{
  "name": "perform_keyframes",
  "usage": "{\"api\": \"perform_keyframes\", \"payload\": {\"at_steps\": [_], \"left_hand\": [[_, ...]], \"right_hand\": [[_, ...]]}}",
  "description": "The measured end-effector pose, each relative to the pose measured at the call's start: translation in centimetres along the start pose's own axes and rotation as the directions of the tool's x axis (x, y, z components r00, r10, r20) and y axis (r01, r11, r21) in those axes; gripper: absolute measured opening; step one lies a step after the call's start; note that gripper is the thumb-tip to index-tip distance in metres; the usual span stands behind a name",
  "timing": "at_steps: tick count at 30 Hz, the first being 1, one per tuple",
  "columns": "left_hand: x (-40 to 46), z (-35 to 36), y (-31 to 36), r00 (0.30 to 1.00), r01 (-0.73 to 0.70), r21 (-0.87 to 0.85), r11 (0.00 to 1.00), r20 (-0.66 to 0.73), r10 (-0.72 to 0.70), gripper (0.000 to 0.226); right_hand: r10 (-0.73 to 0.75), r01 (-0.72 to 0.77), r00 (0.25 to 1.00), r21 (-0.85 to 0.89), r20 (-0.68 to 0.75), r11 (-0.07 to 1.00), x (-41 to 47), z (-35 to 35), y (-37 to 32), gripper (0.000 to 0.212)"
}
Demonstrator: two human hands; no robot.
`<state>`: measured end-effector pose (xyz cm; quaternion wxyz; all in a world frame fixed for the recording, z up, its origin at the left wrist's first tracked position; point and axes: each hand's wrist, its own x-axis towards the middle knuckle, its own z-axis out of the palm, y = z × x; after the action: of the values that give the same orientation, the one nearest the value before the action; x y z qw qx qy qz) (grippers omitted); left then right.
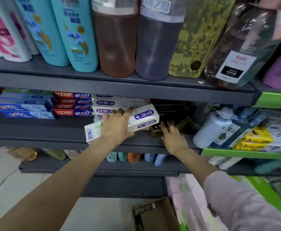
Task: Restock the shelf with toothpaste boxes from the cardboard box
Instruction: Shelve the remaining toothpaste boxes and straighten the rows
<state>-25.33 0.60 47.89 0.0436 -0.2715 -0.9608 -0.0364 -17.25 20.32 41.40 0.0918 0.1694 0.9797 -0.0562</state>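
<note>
Room: shop aisle, pale tiled floor [11, 184] at lower left.
Surface: grey shelf [36, 129] in the middle tier, a shelf of bottles above, another shelf below.
Bottles above: two teal bottles [59, 30], one brown, one grey, one yellow-green; more at both edges, partly cut off.
Blue boxes [23, 105]: about four stacked at left; top ones blurred.
Red boxes [73, 104]: four stacked.
White boxes [114, 104]: stack behind the hand, count unclear.
Left hand [116, 127]: fingers curled over a tilted white toothpaste box [143, 119], above the shelf.
Right hand [173, 137]: fingers straight, touching dark boxes [169, 114].
Cardboard box [154, 215]: one, open, on the floor below.
</note>
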Motion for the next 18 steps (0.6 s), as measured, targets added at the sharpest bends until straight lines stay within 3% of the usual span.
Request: {"api": "perform_keyframes", "payload": {"at_steps": [4, 6, 7, 8, 10, 11, 12, 14, 16, 18], "left_hand": [[0.4, 0.1, -0.3, 1.000, -0.028, 0.020, 0.999, -0.009, 0.028, 0.093], [0.2, 0.1, -0.5, 0.998, -0.052, 0.052, 0.997, -0.022, 0.053, 0.092], [0.2, 0.2, -0.6, 0.997, -0.069, 0.073, 0.995, -0.029, 0.071, 0.091], [0.0, 0.2, -0.6, 0.995, -0.088, 0.095, 0.992, -0.036, 0.092, 0.089], [-0.2, 0.3, -0.8, 0.990, -0.119, 0.142, 0.983, -0.057, 0.128, 0.086], [-0.3, 0.2, -0.8, 0.987, -0.128, 0.152, 0.980, -0.074, 0.141, 0.085], [-0.5, 0.2, -0.8, 0.985, -0.134, 0.153, 0.979, -0.087, 0.148, 0.084], [-0.8, 0.1, -0.8, 0.984, -0.137, 0.142, 0.980, -0.098, 0.152, 0.084], [-0.9, -0.2, -1.0, 0.992, -0.110, 0.065, 0.992, -0.061, 0.114, 0.084], [-0.8, -0.3, -1.6, 0.997, -0.033, -0.110, 0.993, 0.072, 0.041, 0.078]], "right_hand": [[0.075, -0.075, 0.996, -0.008, 0.055, 0.997, 1.7, -0.4, 0.9, 0.070], [0.047, -0.061, 0.989, 0.100, 0.143, 0.993, 2.6, -1.7, 0.9, 0.063], [0.038, -0.073, 0.989, 0.240, 0.146, 0.968, 2.8, -2.7, 0.4, 0.057], [0.064, -0.118, 0.989, 0.459, 0.131, 0.881, 2.7, -3.7, -0.4, 0.051], [0.139, -0.208, 0.977, 0.875, 0.162, 0.437, 1.9, -5.3, -2.2, 0.044], [0.092, -0.229, 0.973, 0.943, 0.213, 0.240, 1.4, -5.9, -2.9, 0.042], [0.004, -0.239, 0.970, 0.957, 0.241, 0.164, 0.7, -6.3, -3.6, 0.039], [-0.088, -0.192, 0.974, 0.968, 0.208, 0.163, -0.1, -6.4, -4.4, 0.039], [-0.060, -0.117, 0.991, 0.988, 0.124, 0.106, -0.5, -6.3, -4.7, 0.040], [-0.036, -0.049, 0.998, 0.998, 0.050, 0.043, -0.6, -6.6, -5.2, 0.035]]}}
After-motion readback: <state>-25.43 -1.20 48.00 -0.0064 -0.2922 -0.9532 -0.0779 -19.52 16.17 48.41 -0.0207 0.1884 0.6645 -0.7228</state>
